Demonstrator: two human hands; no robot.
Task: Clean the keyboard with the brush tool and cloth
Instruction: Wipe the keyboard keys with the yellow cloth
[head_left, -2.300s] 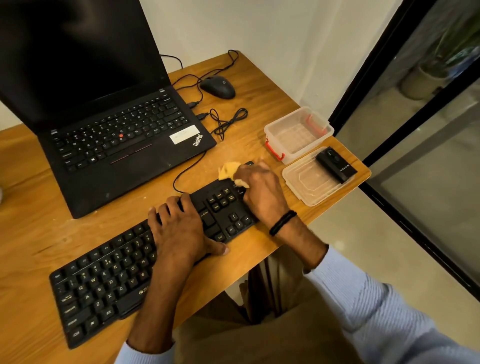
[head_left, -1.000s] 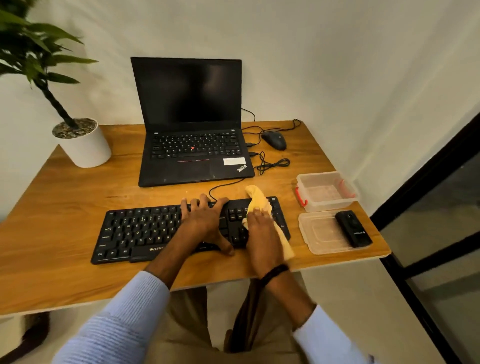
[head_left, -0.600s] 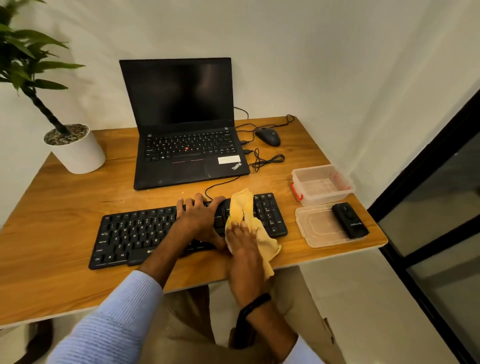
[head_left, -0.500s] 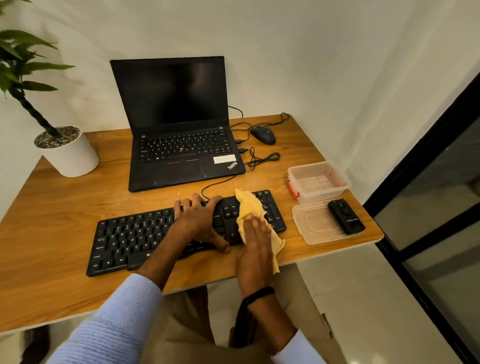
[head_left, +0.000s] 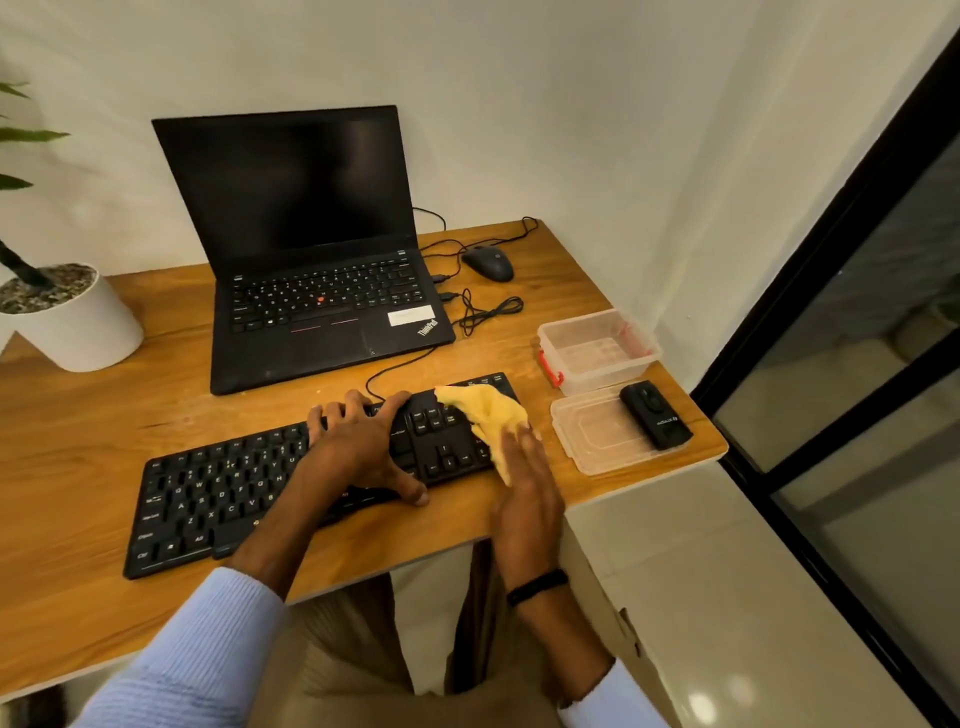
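Two hands on the job. Clamping black keyboard (head_left: 223, 493) with left hand (head_left: 358, 447): fingers spread, tips hooked over far edge, thumb at near edge. Pressing yellow cloth (head_left: 488, 410) onto keypad end with right hand (head_left: 524, 483), fingers straight and flat, just right of left hand. Cloth bunched ahead of right fingertips, over far-right corner. Black brush tool (head_left: 655, 415) right of right hand, on clear lid (head_left: 592, 441), untouched. Clear box (head_left: 597, 348) with red clips beyond lid. Laptop (head_left: 311, 291) ahead of left hand, mouse (head_left: 488, 263) ahead of right.
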